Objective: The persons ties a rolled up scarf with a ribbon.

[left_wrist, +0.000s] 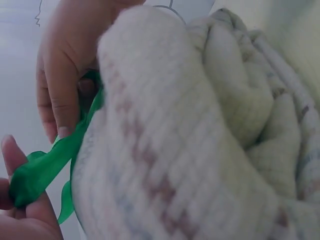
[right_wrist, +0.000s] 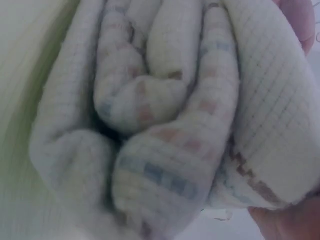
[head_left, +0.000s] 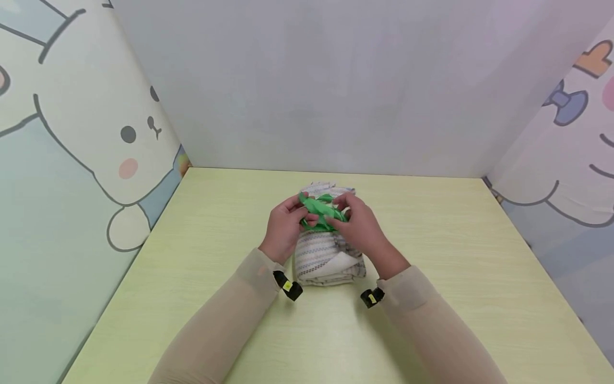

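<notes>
A folded towel (head_left: 318, 256), off-white with woven stripes, lies on the table with a green ribbon (head_left: 322, 208) across its upper part. My left hand (head_left: 284, 221) pinches the ribbon at its left side; in the left wrist view the band (left_wrist: 42, 170) runs between the fingers. On the other side, my right hand (head_left: 357, 218) holds the ribbon between thumb and fingers, close to the left. Loose folds of the towel (right_wrist: 165, 140) fill most of the right wrist view, which hides the ribbon there.
The pale yellow-green table (head_left: 206, 229) extends around the towel. A plain light wall (head_left: 307, 90) stands behind it, and side walls with cartoon animals (head_left: 96, 133) flank the table. Small black wrist cameras (head_left: 288, 286) sit at both cuffs.
</notes>
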The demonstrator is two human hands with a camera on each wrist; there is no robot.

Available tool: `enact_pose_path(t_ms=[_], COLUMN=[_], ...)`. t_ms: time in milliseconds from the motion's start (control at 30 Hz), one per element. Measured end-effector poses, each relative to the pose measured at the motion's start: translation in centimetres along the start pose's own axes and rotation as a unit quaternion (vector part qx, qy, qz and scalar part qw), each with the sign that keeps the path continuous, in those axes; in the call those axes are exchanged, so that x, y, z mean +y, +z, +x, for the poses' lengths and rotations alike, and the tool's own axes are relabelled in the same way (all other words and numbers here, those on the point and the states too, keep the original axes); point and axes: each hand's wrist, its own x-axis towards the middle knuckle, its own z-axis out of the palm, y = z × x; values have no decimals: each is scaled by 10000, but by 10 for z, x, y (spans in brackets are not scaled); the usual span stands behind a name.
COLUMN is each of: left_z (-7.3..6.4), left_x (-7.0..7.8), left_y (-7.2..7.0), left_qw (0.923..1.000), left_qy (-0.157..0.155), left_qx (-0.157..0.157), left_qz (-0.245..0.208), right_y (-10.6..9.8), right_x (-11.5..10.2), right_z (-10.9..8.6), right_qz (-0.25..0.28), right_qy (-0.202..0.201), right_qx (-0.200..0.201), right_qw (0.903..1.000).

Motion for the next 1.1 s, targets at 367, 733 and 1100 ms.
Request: enact_pose_path(t_ms=[367, 733, 1100], left_z=[-3, 0, 4], left_x=[-3, -4, -4], left_y=[4, 3, -3], left_qw=[9997, 9994, 9991], left_qy=[-13, 119, 151], left_qx=[-240, -217, -92], left_qz=[63, 249, 381], right_y=[5, 1, -4], right_x=[-3, -5, -1], right_z=[2, 6, 11], right_qz=[460, 3070, 5459], right_qy=[612, 1638, 1323], right_qx=[-208, -308, 200], right_qw=[9968, 9370, 8271])
